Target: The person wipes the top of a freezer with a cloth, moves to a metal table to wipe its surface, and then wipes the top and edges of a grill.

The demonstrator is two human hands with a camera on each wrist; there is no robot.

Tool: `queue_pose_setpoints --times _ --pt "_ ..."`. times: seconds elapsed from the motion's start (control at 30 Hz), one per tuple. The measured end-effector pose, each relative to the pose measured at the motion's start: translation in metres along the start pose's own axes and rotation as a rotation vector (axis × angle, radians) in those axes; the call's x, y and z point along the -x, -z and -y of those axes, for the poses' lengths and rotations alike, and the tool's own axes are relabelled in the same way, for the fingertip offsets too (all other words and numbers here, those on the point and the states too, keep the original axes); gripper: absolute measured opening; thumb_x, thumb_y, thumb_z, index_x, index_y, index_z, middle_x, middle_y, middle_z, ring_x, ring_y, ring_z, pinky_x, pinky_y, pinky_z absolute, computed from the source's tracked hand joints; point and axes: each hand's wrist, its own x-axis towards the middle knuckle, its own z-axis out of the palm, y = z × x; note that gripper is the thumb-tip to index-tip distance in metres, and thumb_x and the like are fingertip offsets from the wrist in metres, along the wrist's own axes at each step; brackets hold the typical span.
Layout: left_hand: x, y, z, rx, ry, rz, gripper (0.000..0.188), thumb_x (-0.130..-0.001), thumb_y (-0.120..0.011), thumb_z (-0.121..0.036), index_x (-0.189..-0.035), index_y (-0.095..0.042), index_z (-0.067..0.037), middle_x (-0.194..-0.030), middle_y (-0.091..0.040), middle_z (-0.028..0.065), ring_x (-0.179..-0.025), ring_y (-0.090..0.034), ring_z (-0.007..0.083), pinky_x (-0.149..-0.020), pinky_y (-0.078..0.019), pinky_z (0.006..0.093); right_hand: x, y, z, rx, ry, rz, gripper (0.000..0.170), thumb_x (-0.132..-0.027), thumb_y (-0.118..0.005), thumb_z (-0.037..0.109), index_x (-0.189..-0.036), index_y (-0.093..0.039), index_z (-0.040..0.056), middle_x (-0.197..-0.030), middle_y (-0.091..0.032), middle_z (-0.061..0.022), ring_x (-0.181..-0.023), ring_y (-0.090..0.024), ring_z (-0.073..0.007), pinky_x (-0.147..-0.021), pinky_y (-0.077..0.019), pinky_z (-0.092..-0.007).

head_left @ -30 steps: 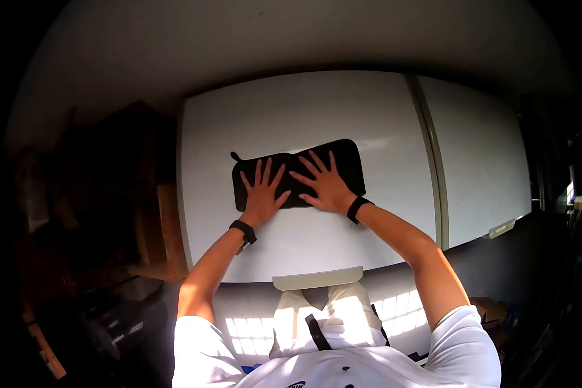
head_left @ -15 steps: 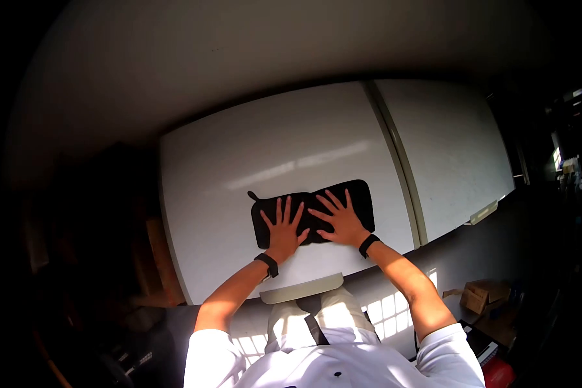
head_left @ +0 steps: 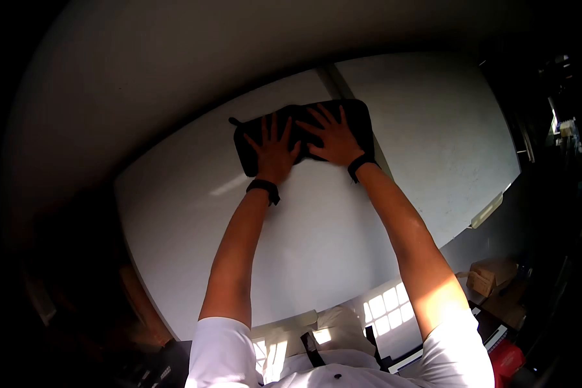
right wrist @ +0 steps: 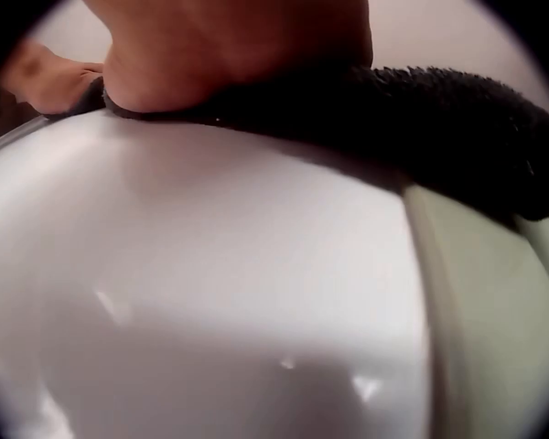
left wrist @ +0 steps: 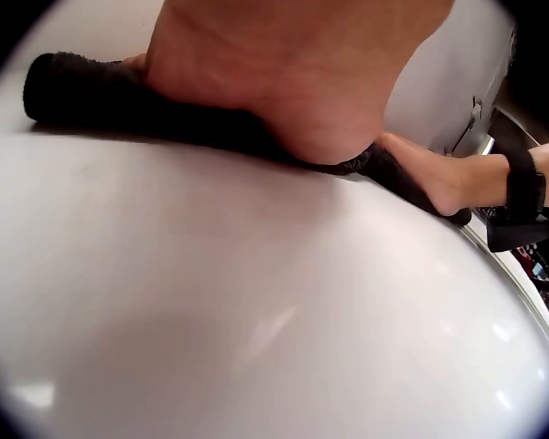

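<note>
A black folded cloth (head_left: 361,123) with a small loop at its far left corner lies across a glossy white lid (head_left: 310,239). My left hand (head_left: 277,158) rests flat on its left half with the fingers spread. On the right half my right hand (head_left: 336,143) presses down, its fingers spread as well. The two thumbs point toward each other near the cloth's middle. In the right wrist view the fuzzy edge of the cloth (right wrist: 467,137) reaches over a pale green strip (right wrist: 485,293). The left wrist view shows the heel of my left hand (left wrist: 284,73) on the cloth.
Right of the strip lies a second white lid (head_left: 433,129) with a pale handle (head_left: 487,210) on its front edge. A cardboard box (head_left: 491,275) and a red object (head_left: 507,359) are below at the right. A wall rises behind the lids.
Both hands have slid the cloth away from the body and rightward, toward the back of the lid, and it now overlaps the strip. The arms are stretched further. The head view has also turned.
</note>
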Motion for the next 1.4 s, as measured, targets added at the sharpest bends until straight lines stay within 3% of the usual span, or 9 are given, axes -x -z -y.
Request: queue_pose_setpoints --times 0.17,0.47,0.5,0.6,0.97,1.07,1.1,1.17,1.4 --pt "-0.065 -0.023 -0.008 -0.047 0.048 -0.13 0.065 -0.103 -0.038 -0.051 -0.16 -0.022 -0.023 -0.168 -0.01 0.0124 -0.155 -0.005 0.0351 -0.107 -0.0066 0.0821 -0.043 -0.002 -0.05 0.073 0.025 -0.062 0.065 -0.092 -0.049 0.061 -0.152 -0.038 0.0408 -0.165 -0.025 -0.0037 -0.154 -0.016 -0.029 -0.12 -0.0031 -0.0682" --pt "-0.012 -0.057 -0.002 0.04 0.112 -0.018 0.062 -0.103 -0.034 -0.055 -0.157 -0.029 -0.025 -0.166 -0.016 0.0121 -0.154 -0.012 0.0344 -0.108 -0.0069 0.0811 -0.001 -0.044 -0.01 0.19 -0.075 0.0 0.061 -0.094 -0.039 0.066 -0.152 -0.036 0.045 -0.166 -0.022 -0.0039 -0.154 -0.015 -0.0313 -0.113 0.0006 -0.0769" --pt "-0.095 -0.069 -0.048 0.038 0.026 0.02 0.062 -0.103 -0.034 -0.055 -0.157 -0.029 -0.025 -0.166 -0.016 0.0121 -0.154 -0.012 0.0344 -0.108 -0.0069 0.0811 -0.009 -0.032 -0.099 0.117 -0.148 0.041 0.061 -0.095 -0.039 0.066 -0.152 -0.036 0.0441 -0.166 -0.022 -0.0048 -0.154 -0.014 -0.0319 -0.112 0.0015 -0.0781" --pt "-0.091 -0.077 -0.084 0.021 -0.096 0.062 0.063 -0.102 -0.037 -0.055 -0.158 -0.028 -0.028 -0.166 -0.016 0.0108 -0.154 -0.012 0.0334 -0.109 -0.0059 0.0793 0.045 -0.016 -0.123 -0.028 -0.191 0.067 0.061 -0.096 -0.042 0.061 -0.153 -0.039 0.0383 -0.164 -0.026 -0.0081 -0.154 -0.013 -0.0336 -0.114 0.002 -0.0755" --pt "0.212 -0.03 -0.159 0.117 -0.428 0.241 0.073 -0.096 -0.049 -0.055 -0.157 -0.032 -0.02 -0.166 -0.016 0.0169 -0.153 -0.008 0.0407 -0.11 0.0028 0.0776 0.354 -0.01 0.079 -0.076 -0.408 -0.1 0.049 -0.097 -0.054 0.047 -0.145 -0.052 0.0334 -0.16 -0.036 -0.0051 -0.152 -0.022 -0.0314 -0.115 -0.0056 -0.0724" --pt "0.285 -0.014 -0.202 0.134 -0.47 0.217 0.071 -0.096 -0.048 -0.055 -0.155 -0.036 -0.019 -0.165 -0.018 0.0189 -0.152 -0.009 0.043 -0.11 0.0032 0.077 0.435 0.017 0.113 -0.195 -0.442 -0.208 0.05 -0.091 -0.065 0.024 -0.14 -0.057 0.0249 -0.156 -0.042 -0.0078 -0.149 -0.03 -0.0302 -0.117 -0.0161 -0.0672" --pt "0.298 -0.015 -0.215 0.145 -0.452 0.204 0.069 -0.096 -0.047 -0.055 -0.154 -0.037 -0.018 -0.165 -0.019 0.0196 -0.152 -0.009 0.0437 -0.11 0.0032 0.0768 0.448 0.027 0.116 -0.226 -0.476 -0.107 0.049 -0.089 -0.062 0.011 -0.137 -0.06 0.0203 -0.154 -0.043 -0.0089 -0.148 -0.031 -0.0318 -0.115 -0.0257 -0.0656" --pt "0.308 -0.024 -0.233 0.152 -0.413 0.177 0.065 -0.098 -0.045 -0.052 -0.152 -0.04 -0.016 -0.164 -0.019 0.0209 -0.152 -0.011 0.0451 -0.11 0.0031 0.0765 0.462 0.021 0.108 -0.502 -0.49 -0.273 0.049 -0.085 -0.059 0.002 -0.133 -0.061 0.0133 -0.151 -0.047 -0.0106 -0.147 -0.034 -0.0329 -0.111 -0.0404 -0.0522" --pt "0.28 -0.052 -0.324 0.176 -0.265 0.307 0.058 -0.099 -0.045 -0.046 -0.148 -0.042 -0.014 -0.163 -0.022 0.0189 -0.152 -0.012 0.0434 -0.109 -0.0048 0.0773 0.496 0.017 0.0 -0.742 -0.396 -0.23 0.032 -0.098 -0.056 0.016 -0.128 -0.061 0.0061 -0.138 -0.057 -0.0135 -0.136 -0.047 -0.0335 -0.108 -0.0455 -0.0413"
